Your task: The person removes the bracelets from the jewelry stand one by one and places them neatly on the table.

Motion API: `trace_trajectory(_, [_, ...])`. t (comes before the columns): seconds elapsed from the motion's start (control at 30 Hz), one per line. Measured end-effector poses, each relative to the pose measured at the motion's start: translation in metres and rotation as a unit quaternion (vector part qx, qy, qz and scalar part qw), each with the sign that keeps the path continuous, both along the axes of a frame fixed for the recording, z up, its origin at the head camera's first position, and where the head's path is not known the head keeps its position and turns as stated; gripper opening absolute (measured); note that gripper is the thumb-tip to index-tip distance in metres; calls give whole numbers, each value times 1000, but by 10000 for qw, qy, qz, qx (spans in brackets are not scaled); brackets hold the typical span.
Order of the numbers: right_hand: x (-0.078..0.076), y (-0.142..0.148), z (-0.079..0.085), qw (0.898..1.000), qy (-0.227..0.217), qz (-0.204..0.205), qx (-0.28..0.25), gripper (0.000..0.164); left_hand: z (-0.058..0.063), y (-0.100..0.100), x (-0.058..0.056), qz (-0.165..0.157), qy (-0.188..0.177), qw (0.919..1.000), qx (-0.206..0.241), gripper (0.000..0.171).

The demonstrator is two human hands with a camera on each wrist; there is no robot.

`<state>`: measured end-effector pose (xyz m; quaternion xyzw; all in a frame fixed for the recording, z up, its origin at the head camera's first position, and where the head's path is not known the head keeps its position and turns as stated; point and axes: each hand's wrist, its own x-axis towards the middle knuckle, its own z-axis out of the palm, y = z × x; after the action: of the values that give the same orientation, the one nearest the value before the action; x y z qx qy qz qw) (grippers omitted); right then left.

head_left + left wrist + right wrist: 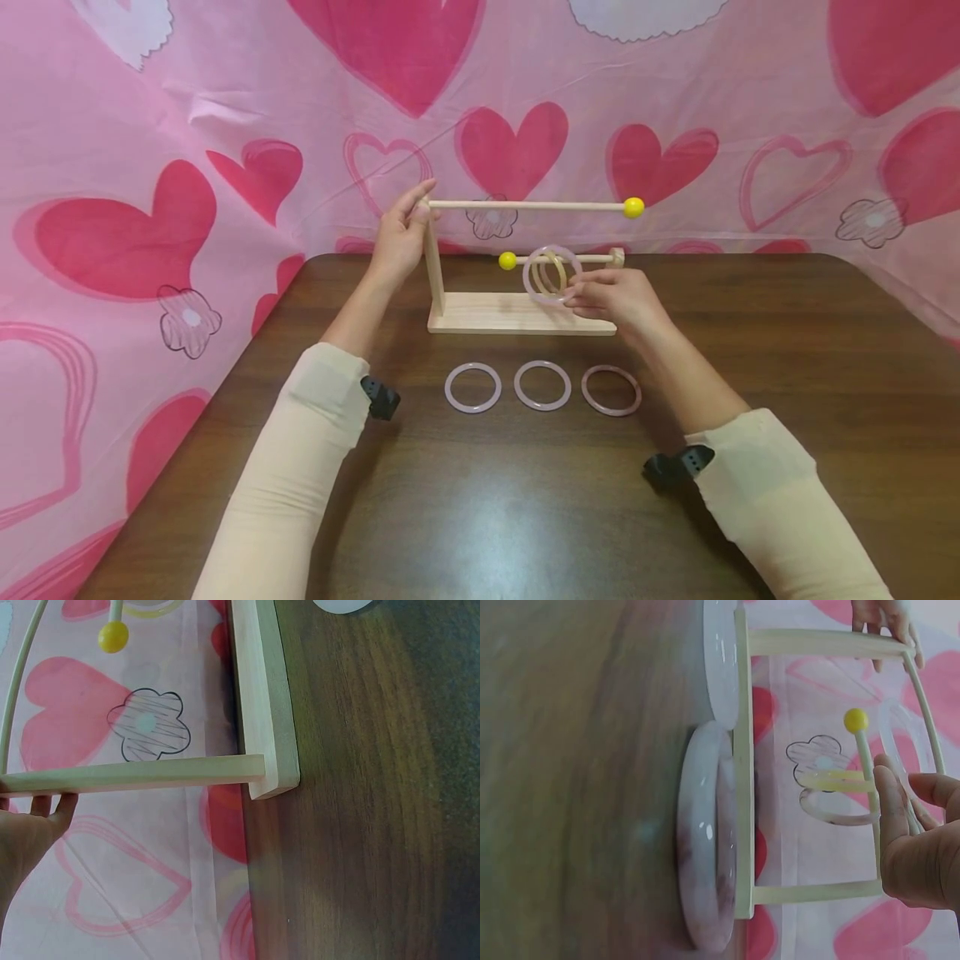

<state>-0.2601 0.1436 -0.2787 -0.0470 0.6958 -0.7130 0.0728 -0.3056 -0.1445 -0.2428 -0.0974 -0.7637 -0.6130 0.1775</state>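
A pale lavender bangle (527, 287) is pinched between the thumb and fingers of my right hand (622, 300), below the upper rod of a light wooden stand (517, 315). In the right wrist view this bangle appears beside the lower rod, around neither rod. Hanging on the lower rod are a yellow bangle (840, 774) and a pale, brownish-tinged one (832, 819). My left hand (401, 237) grips the top of the stand's left post (434, 275), where the upper rod joins. Both rods end in yellow balls, the upper at the right, the lower at the left.
Three bangles lie flat in a row before the stand: a lavender one (447, 387), another lavender one (517, 385) and a pinkish one (584, 390). The dark wooden table (480, 517) meets a pink heart-patterned cloth (315, 100) at its back and left.
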Motion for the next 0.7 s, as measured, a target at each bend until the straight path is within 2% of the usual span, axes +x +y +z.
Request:
trace_trajectory(0.23, [2, 8, -2, 9998, 16, 145, -149, 41, -2, -1, -3, -71, 40, 10000, 37, 37])
trace_trajectory(0.7, [5, 26, -3, 9999, 62, 93, -110, 39, -2, -1, -1, -101, 54, 9999, 9, 37])
